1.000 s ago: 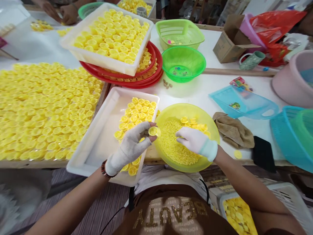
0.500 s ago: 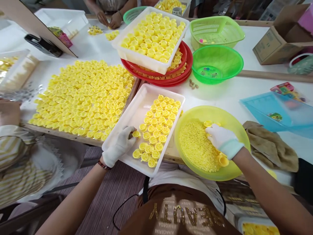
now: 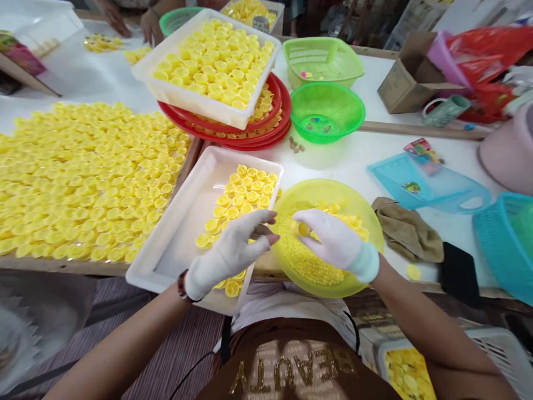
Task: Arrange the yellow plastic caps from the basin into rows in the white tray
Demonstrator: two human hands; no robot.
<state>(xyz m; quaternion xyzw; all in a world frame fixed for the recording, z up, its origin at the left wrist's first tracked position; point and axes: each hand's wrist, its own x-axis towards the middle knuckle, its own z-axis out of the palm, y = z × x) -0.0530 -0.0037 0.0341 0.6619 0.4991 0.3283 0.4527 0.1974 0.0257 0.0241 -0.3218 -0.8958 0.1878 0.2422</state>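
Note:
My gloved left hand (image 3: pixel 231 253) hovers over the near right corner of a white tray (image 3: pixel 183 222), beside the rim of the yellow bowl. Its fingers and thumb are stretched apart towards my right hand and hold nothing. Rows of yellow caps (image 3: pixel 244 194) fill the tray's right side. My gloved right hand (image 3: pixel 335 244) is over the yellow bowl (image 3: pixel 362 211), which holds small yellow pellets and some caps. Its fingertips pinch one yellow cap (image 3: pixel 303 228), a little to the right of my left fingertips.
A board covered with yellow caps (image 3: pixel 83 172) lies at the left. Behind stand a full white tray on red plates (image 3: pixel 216 66), a green bowl (image 3: pixel 327 111) and a green basket (image 3: pixel 320 58). A brown cloth (image 3: pixel 408 230), a black phone (image 3: pixel 458 272) and blue baskets sit at the right. Another person's hands (image 3: pixel 145 25) work at the far edge.
My left hand has left the caps in the tray and come up to the bowl's rim, empty. My right hand has moved from the bowl's right side to its middle, holding a cap.

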